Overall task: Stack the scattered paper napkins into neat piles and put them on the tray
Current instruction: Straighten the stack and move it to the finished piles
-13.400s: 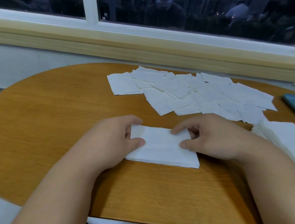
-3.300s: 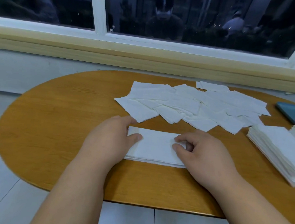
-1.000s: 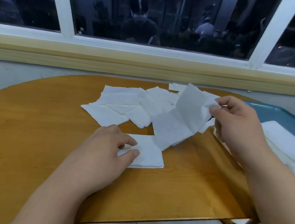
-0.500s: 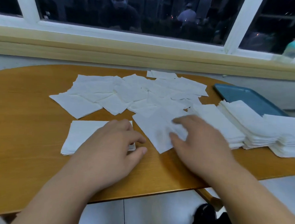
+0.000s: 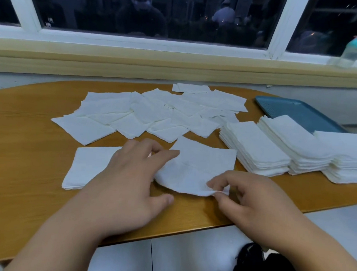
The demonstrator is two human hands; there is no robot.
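A single white napkin (image 5: pixel 200 167) lies curled near the table's front edge. My right hand (image 5: pixel 252 200) pinches its near right corner between thumb and fingers. My left hand (image 5: pixel 128 184) hovers with spread fingers, fingertips touching the napkin's left edge and covering part of a small neat pile (image 5: pixel 88 168). Several scattered napkins (image 5: pixel 154 113) lie across the middle of the table. Three tall neat stacks (image 5: pixel 256 151) stand at the right, partly in front of the blue tray (image 5: pixel 293 111).
The oval wooden table (image 5: pixel 29 149) stands against a wall below a window sill. A clear bottle with a teal cap (image 5: pixel 353 50) stands on the sill at the far right. A dark object (image 5: pixel 258 263) lies on the floor under the table's edge.
My right hand has pulled the single napkin toward the front edge and now pinches its corner. My left hand has spread toward it. The view has shifted slightly.
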